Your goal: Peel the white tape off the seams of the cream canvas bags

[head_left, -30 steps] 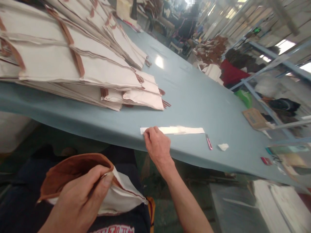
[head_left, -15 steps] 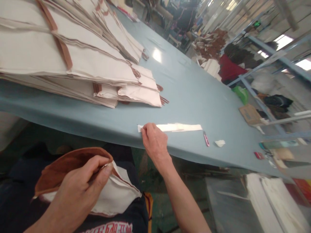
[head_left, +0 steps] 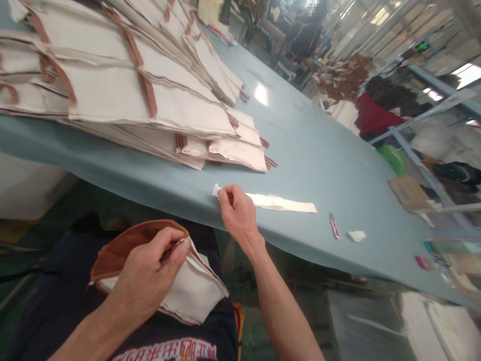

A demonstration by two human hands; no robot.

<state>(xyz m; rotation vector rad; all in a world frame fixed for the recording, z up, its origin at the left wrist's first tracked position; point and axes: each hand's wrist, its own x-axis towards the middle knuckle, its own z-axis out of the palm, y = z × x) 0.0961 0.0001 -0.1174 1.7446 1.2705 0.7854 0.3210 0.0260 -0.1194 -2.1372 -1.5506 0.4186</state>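
Note:
Over my lap, my left hand [head_left: 158,265] is closed, thumb against fingers, on the top edge of a white cloth pouch [head_left: 195,296] with a brown inside [head_left: 120,250]. Part of the pouch is hidden behind that hand. At the table's near edge my right hand [head_left: 238,213] pinches a long white strip [head_left: 283,202] close to its left end. The rest of the strip lies across the blue table [head_left: 300,150] to the right. A small pink cutter [head_left: 334,226] and a white scrap [head_left: 356,235] lie past its far end.
Stacked white cloth pieces with brown straps [head_left: 112,95] cover the table's left part. A small red object [head_left: 424,262] lies far right. Beyond stand a metal shelf, a cardboard box [head_left: 409,193] and a dark red cloth heap [head_left: 378,115]. A person [head_left: 306,37] is in the background.
My view has shifted, so the table appears further right and lower. My right hand has drawn the strip slightly left, away from the cutter. My left hand keeps its hold on the pouch.

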